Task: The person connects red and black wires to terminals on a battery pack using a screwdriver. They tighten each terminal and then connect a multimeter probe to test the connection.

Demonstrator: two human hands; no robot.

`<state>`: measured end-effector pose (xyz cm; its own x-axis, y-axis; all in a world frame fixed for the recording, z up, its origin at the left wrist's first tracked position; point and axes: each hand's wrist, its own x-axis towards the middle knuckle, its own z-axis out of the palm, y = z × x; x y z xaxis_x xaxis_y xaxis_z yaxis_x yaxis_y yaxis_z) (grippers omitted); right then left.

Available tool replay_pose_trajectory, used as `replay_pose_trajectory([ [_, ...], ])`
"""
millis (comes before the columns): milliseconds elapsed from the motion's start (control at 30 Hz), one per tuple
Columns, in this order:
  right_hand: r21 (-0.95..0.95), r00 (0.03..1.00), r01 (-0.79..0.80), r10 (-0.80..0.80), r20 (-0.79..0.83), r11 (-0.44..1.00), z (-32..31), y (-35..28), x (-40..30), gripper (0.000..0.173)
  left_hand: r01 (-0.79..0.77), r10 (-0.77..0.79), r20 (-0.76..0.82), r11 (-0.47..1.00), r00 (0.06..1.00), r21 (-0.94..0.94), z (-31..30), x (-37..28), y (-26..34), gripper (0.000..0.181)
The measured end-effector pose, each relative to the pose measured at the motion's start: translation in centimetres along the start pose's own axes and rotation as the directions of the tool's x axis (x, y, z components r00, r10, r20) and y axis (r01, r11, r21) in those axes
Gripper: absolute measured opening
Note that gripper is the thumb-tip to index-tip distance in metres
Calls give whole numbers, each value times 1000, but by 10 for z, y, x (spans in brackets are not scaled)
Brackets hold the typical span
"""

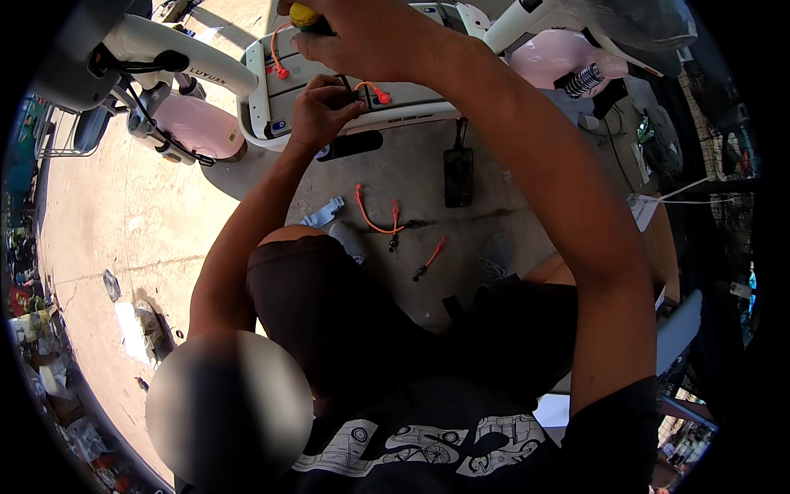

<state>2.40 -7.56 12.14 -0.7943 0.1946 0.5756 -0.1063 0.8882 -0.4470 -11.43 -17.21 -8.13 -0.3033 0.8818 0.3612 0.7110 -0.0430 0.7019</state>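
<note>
My right hand is at the top of the view, closed around the yellow and dark handle of a screwdriver-like tool, whose tip is hidden. Below it my left hand pinches something small and dark, perhaps a terminal or cable end, at the near edge of a scooter's open battery bay. Grey batteries lie in the bay. One orange cable with a red cap runs beside my left fingertips. Another orange cable with a red cap stands farther left on the batteries.
Loose orange jumper cables lie on the concrete floor between my shoes, near a light blue strip. A black phone-like device lies nearer the scooter. White frame tubes and pink body parts flank the bay.
</note>
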Motion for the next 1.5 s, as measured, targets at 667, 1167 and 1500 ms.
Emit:
replay_pose_trajectory([
  [667,-165,993,11,8,115,986,-10,-9,12,22,-11,10,-26,1000,1000,-22,5,2,-11,34],
  [1167,-290,993,-39,68,93,956,-16,-8,9,33,47,-50,-40,997,998,-60,6,-1,-6,34],
  [1500,-130,998,-59,62,18,990,-17,-7,2,37,95,-97,-44,994,994,-46,5,-3,9,35],
])
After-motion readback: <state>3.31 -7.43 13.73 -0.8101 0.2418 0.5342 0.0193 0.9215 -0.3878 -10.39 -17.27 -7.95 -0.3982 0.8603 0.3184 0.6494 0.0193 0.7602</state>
